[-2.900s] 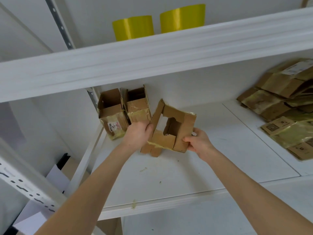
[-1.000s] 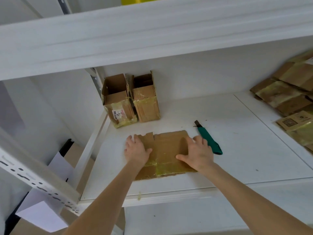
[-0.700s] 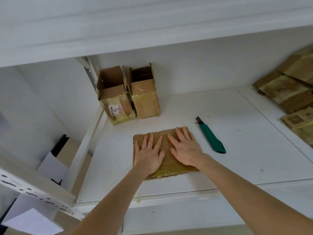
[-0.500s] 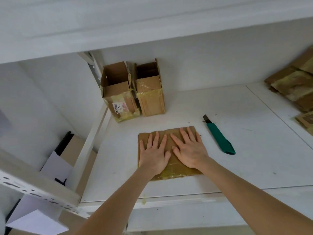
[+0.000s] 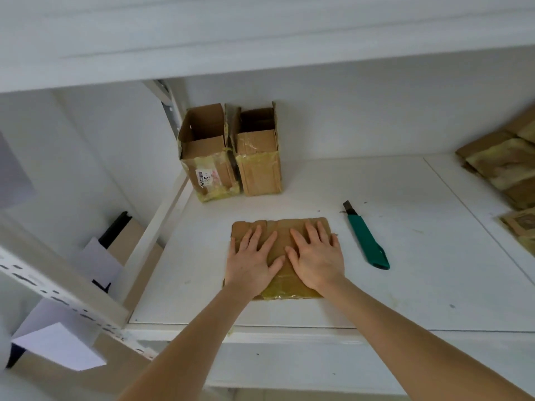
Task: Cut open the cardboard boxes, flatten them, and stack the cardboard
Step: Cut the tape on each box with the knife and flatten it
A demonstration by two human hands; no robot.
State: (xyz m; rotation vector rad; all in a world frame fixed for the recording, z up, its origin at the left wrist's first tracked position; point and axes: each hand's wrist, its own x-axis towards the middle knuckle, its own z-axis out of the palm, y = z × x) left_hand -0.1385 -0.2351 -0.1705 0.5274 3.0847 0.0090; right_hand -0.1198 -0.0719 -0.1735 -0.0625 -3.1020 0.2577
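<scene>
**One box down**

Left hand (image 5: 252,261) and right hand (image 5: 317,259), fingers straight, press the cardboard (image 5: 285,227) at frame centre. Moments ago it was held half-open in the air. Flattened now, it seems ready for the stack (image 5: 503,166) far right.

Both bare forearms reach forward. The left hand (image 5: 252,263) and right hand (image 5: 317,260) lie palm-down, side by side, fingers straight and slightly spread

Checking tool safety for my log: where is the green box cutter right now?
In the head view, the green box cutter lies on the white shelf, just right of the flattened cardboard and the right hand, untouched.
</scene>
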